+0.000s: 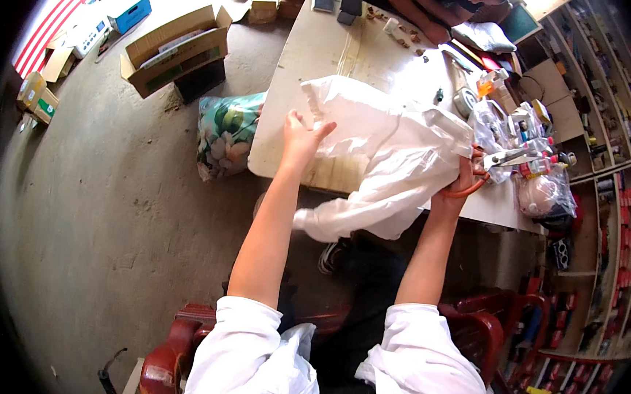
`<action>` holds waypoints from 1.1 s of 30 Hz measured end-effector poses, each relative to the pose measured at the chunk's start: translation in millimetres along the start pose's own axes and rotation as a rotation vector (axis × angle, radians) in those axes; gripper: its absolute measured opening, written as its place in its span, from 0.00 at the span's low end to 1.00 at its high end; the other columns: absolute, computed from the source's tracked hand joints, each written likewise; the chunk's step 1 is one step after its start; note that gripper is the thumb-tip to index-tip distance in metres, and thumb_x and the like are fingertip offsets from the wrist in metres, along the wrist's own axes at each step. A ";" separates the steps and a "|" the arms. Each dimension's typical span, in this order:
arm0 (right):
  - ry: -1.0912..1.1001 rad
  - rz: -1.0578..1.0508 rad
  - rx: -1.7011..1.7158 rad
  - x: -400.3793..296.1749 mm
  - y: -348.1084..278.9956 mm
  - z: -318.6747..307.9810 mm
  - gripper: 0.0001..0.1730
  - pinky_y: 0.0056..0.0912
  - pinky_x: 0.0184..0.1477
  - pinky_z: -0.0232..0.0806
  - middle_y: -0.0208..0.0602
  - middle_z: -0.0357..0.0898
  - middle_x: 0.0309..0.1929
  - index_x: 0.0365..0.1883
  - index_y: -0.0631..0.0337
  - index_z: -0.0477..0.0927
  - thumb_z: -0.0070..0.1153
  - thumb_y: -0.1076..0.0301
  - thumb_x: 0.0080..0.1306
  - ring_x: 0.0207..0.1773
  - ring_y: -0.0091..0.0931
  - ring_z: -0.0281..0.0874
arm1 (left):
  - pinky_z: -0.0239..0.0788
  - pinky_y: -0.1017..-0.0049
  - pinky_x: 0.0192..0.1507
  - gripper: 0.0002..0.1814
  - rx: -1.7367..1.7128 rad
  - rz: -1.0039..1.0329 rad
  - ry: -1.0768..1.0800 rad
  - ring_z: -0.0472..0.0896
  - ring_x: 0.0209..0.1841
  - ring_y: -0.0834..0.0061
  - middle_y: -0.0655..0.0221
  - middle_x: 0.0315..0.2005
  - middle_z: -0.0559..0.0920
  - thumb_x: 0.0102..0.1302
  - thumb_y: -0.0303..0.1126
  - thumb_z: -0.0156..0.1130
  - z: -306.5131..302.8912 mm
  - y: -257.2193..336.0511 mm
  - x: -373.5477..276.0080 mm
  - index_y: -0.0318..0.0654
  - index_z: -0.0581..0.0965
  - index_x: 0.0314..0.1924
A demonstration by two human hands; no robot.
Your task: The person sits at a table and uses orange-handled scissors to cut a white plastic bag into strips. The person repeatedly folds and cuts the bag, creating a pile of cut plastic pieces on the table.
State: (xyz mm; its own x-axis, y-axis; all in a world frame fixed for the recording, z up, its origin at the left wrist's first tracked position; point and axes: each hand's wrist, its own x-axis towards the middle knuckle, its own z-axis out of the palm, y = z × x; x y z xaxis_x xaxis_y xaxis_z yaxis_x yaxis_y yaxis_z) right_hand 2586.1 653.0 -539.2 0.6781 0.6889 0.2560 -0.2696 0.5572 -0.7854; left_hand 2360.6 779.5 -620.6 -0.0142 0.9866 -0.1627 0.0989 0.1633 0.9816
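A white cloth garment [401, 142], apparently a shirt, hangs across the table edge, with a sleeve-like part drooping below it. My left hand [302, 141] is beside the garment's left edge, thumb spread from the fingers, and nothing shows held in it. My right hand [462, 182] is at the garment's right side and holds scissors [507, 157] with orange handles; the blades point right. Bunched cloth meets this hand, partly hiding the fingers.
The pale table [279, 84] carries plastic-wrapped goods and bottles [537, 163] at right. Across it a person's arm [416, 12] rests near small brown pieces [412, 36]. A floral cushion [229, 136] and an open carton [177, 50] stand left. A red wooden chair [164, 362] surrounds me; shelves [616, 218] line the right.
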 end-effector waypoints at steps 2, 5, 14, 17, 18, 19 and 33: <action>0.117 0.095 0.167 6.0 -0.8 -20.5 0.15 0.29 0.54 0.67 0.28 0.74 0.49 0.51 0.59 0.74 0.55 0.67 0.66 0.53 0.24 0.73 | 0.69 0.67 0.54 0.33 -0.367 -0.156 -0.307 0.76 0.53 0.66 0.53 0.52 0.76 0.58 0.38 0.71 12.0 8.9 1.3 0.27 0.70 0.57; 0.051 0.048 0.084 1.8 -5.5 -22.5 0.20 0.35 0.55 0.68 0.38 0.76 0.52 0.54 0.60 0.74 0.56 0.65 0.64 0.53 0.30 0.74 | 0.74 0.71 0.45 0.19 -0.626 -0.226 -0.388 0.81 0.41 0.70 0.62 0.42 0.82 0.62 0.34 0.66 15.9 7.2 8.5 0.33 0.76 0.50; 0.084 0.032 0.045 69.9 -20.4 -20.2 0.13 0.33 0.50 0.73 0.38 0.79 0.46 0.47 0.59 0.76 0.56 0.67 0.65 0.48 0.31 0.79 | 0.78 0.73 0.42 0.18 -0.835 0.150 -0.300 0.81 0.38 0.71 0.59 0.36 0.80 0.70 0.32 0.54 -22.3 135.8 36.1 0.22 0.71 0.50; -0.013 -0.040 -0.012 125.0 -17.7 -13.7 0.13 0.28 0.48 0.73 0.38 0.79 0.46 0.46 0.61 0.77 0.58 0.70 0.64 0.48 0.29 0.79 | 0.75 0.70 0.51 0.15 -0.961 0.288 -0.364 0.80 0.47 0.68 0.56 0.43 0.79 0.73 0.30 0.46 -20.3 162.7 69.0 0.25 0.69 0.53; -0.058 -0.110 -0.049 135.4 -10.4 -10.8 0.13 0.26 0.49 0.73 0.38 0.79 0.47 0.47 0.63 0.77 0.57 0.70 0.65 0.48 0.29 0.79 | 0.73 0.69 0.54 0.15 -0.963 0.343 -0.436 0.79 0.49 0.67 0.56 0.45 0.79 0.73 0.30 0.46 -23.8 164.7 74.3 0.27 0.69 0.53; -0.029 -0.067 -0.064 135.1 -9.5 1.1 0.11 0.25 0.48 0.73 0.40 0.79 0.48 0.46 0.65 0.77 0.56 0.72 0.65 0.49 0.29 0.80 | 0.72 0.67 0.57 0.14 -0.961 0.399 -0.502 0.79 0.50 0.66 0.55 0.47 0.79 0.73 0.29 0.45 -29.0 162.2 80.3 0.28 0.69 0.54; 0.024 0.338 -0.439 -26.5 26.8 -33.9 0.16 0.16 0.25 0.65 0.38 0.80 0.28 0.26 0.61 0.70 0.65 0.63 0.61 0.26 0.17 0.75 | 0.70 0.76 0.42 0.28 0.033 0.002 -0.430 0.78 0.40 0.76 0.66 0.40 0.80 0.54 0.23 0.65 -23.2 -2.8 -35.0 0.32 0.70 0.57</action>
State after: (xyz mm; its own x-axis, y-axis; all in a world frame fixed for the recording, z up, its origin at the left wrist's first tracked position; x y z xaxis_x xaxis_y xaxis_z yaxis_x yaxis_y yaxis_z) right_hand 2584.0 634.0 -586.2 0.6197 0.7825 -0.0602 -0.1680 0.0574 -0.9841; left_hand 2337.7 744.6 -615.3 0.4011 0.8951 -0.1949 0.1309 0.1546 0.9793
